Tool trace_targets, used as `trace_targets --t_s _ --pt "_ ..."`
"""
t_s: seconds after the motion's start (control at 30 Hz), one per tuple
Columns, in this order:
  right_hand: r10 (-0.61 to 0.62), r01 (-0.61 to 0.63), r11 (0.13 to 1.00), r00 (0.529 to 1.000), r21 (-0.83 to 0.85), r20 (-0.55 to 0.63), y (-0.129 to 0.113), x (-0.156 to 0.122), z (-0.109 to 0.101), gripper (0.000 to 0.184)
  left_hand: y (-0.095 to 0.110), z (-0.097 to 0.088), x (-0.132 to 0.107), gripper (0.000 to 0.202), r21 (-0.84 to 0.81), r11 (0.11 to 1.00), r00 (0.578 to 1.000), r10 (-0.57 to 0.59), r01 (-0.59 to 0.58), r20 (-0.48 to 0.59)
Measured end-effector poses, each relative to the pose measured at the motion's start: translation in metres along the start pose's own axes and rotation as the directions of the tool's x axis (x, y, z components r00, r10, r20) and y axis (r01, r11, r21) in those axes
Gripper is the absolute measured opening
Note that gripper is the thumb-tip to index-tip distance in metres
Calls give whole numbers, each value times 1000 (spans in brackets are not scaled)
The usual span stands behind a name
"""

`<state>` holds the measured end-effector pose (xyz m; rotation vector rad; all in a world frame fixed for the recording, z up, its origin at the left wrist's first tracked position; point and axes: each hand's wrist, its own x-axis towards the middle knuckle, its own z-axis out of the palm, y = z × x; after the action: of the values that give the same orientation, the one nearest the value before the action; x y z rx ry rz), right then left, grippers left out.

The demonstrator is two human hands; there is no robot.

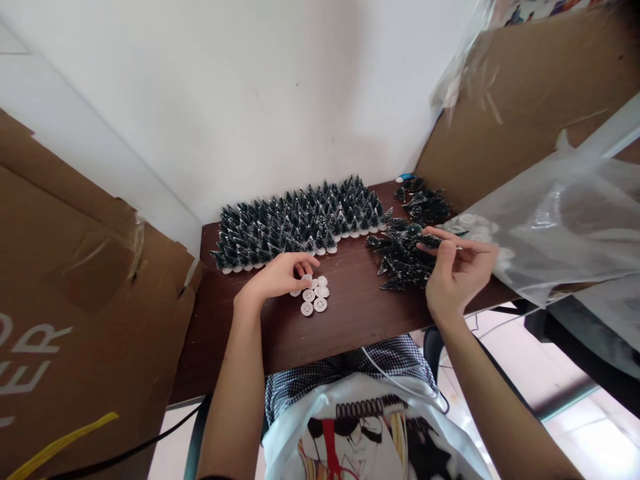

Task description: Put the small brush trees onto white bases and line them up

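Observation:
My left hand (285,275) is over a small group of white round plastic bases (321,305), thumb and curled fingers closed about one of them. Part of that base is hidden by the fingertips. On the right, my right hand (459,270) pinches a dark green miniature tree (414,230) at the edge of a loose pile of snow-tipped miniature trees (403,260). The fingers partly cover the tree. Behind both hands, dense rows of miniature trees (295,223) stand upright on white bases along the wall.
The brown table (350,327) reaches close to my lap. A clear plastic bag (555,220) with white bases lies at the right, before a cardboard box (540,100). Another cardboard box (90,287) borders the left side. More loose trees (427,203) lie at the back right.

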<state>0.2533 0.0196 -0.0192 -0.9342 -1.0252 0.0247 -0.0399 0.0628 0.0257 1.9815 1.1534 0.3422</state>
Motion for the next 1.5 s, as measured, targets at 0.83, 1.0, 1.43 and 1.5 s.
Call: trace_targets --t_s 0.83,1.0,1.43,1.5 --pt "-101 106 987 994 -120 51 -25 9 -4 10 22 45 28 21 79 971 969 233 -226 -85" --pt "-117 120 991 992 -65 44 -27 9 -3 7 21 45 27 23 109 959 954 273 -260 -125" --pt "-105 112 988 992 -109 73 -27 7 -3 12 32 44 22 50 -201 894 771 209 -400 -602" --pt "-107 114 988 992 -106 72 -28 8 -3 11 31 42 22 51 -196 898 733 178 -394 -656"
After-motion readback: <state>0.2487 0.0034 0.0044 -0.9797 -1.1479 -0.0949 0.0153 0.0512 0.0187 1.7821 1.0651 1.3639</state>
